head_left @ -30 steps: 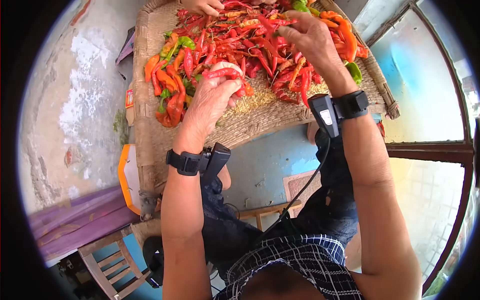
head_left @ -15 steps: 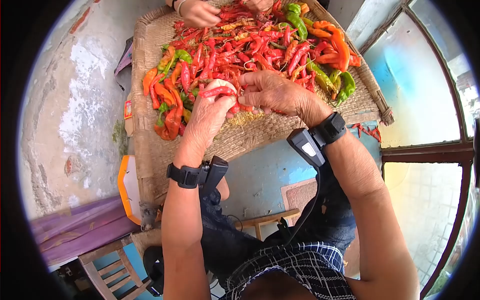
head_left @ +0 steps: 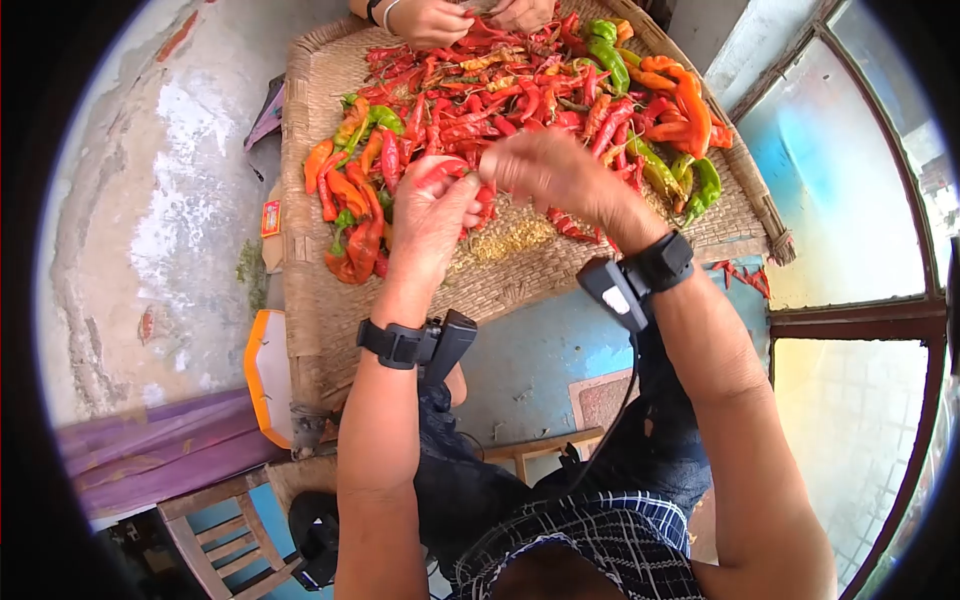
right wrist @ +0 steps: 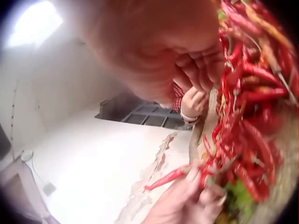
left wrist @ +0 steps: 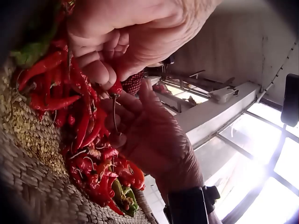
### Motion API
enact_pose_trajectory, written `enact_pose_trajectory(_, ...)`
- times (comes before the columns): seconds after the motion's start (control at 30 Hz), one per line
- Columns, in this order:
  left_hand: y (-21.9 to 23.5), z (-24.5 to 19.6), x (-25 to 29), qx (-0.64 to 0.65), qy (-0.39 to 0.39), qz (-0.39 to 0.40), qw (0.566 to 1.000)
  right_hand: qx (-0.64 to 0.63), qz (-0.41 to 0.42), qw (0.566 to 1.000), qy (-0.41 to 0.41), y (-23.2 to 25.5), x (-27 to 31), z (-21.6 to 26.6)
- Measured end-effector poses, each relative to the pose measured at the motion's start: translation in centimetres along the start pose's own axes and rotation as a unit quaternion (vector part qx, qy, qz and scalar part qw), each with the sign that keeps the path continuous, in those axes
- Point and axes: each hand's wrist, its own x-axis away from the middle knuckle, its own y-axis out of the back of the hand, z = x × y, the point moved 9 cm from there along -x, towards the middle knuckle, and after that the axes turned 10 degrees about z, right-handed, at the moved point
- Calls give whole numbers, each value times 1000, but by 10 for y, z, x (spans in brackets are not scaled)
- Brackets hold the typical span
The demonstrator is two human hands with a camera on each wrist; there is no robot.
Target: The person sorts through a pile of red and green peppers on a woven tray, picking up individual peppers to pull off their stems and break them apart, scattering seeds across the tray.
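Observation:
My left hand (head_left: 425,222) grips a red chili pepper (head_left: 441,172) over the near part of a woven mat (head_left: 345,320). In the right wrist view that pepper (right wrist: 166,179) points out past the thumb. A red pepper end with a thin stem (left wrist: 115,112) hangs below the left fingers in the left wrist view. Close to the right of it is my right hand (head_left: 565,182), blurred, its fingers loosely bent and the thumb apart from them. Beyond both hands spreads a heap of red chili peppers (head_left: 520,100).
Orange peppers (head_left: 685,95) and green peppers (head_left: 704,188) lie along the right side, more orange ones (head_left: 365,245) at left. Loose seeds (head_left: 515,235) cover the mat nearby. Another person's hands (head_left: 430,22) work at the far edge. A window (head_left: 840,170) stands at right.
My right hand came from the far right of the heap back beside the left hand, then shifted slightly. The left hand keeps its red pepper. The other person's hands moved closer together.

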Motion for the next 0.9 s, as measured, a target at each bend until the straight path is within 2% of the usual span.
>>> enact_pose_trajectory(0.07, -4, 1, -2, -5, 5, -6, 1000, -26, 68, 997, 27, -26, -1, -7)
enact_pose_trajectory(0.1, -3, 2, -3, -8, 5, -10, 1000, -27, 71, 997, 30, -27, 0, -5)
enact_pose_trajectory(0.17, -7, 10, -6, -11, 37, 29, 999, 1, 86, 996, -3, -23, 6, -6)
enact_pose_trajectory(0.2, -9, 6, -5, -14, 35, 28, 999, 0, 85, 996, 1, -17, 8, -4)
enact_pose_trajectory(0.27, -13, 9, -2, -25, 89, 36, 995, 64, 109, 992, -32, -7, 9, -10)
enact_pose_trajectory(0.33, 2, 20, -9, -43, 103, 39, 993, 45, 96, 993, -42, 5, 9, -17)
enact_pose_trajectory(0.37, 24, 5, -16, -206, -16, -22, 978, 35, 49, 998, -28, 21, 9, -12)
enact_pose_trajectory(0.4, 34, -17, -12, -359, -135, -80, 920, 25, 1, 1000, -14, 37, 11, -6)
enact_pose_trajectory(0.43, 40, -37, -9, -455, -92, -126, 877, -2, -34, 998, -49, 52, 13, -7)
enact_pose_trajectory(0.47, 44, -48, -10, -536, -116, -150, 823, -3, -36, 998, -47, 55, 9, -15)
enact_pose_trajectory(0.5, 45, -55, -11, -580, -119, -169, 788, 181, -202, 963, 11, 80, 15, 1)
enact_pose_trajectory(0.53, 44, -61, -12, -622, -122, -188, 750, 352, -355, 863, 67, 91, 31, 21)
enact_pose_trajectory(0.57, 45, -58, -17, -623, -123, -187, 750, 399, -391, 824, 91, 90, 38, 23)
enact_pose_trajectory(0.6, 45, -52, -22, -643, -116, -192, 732, 399, -392, 824, 91, 89, 38, 23)
enact_pose_trajectory(0.63, 45, -46, -27, -663, -108, -196, 714, 354, -346, 864, 93, 86, 31, 18)
enact_pose_trajectory(0.67, 46, -40, -32, -662, -109, -197, 715, 307, -299, 899, 94, 81, 25, 13)
enact_pose_trajectory(0.7, 42, -36, -37, -678, -85, -181, 707, 272, -263, 919, 110, 72, 23, 13)
enact_pose_trajectory(0.77, 38, -23, -46, -703, -11, -146, 696, 290, -234, 924, 88, 60, 24, 13)
enact_pose_trajectory(0.8, 32, -26, -46, -702, -12, -146, 697, 308, -204, 927, 66, 53, 23, 11)
enact_pose_trajectory(0.87, 27, -18, -49, -687, 43, -110, 717, 319, -203, 923, 71, 49, 26, 14)
enact_pose_trajectory(0.9, 25, -20, -49, -690, 23, -118, 714, 309, -191, 929, 72, 47, 25, 12)
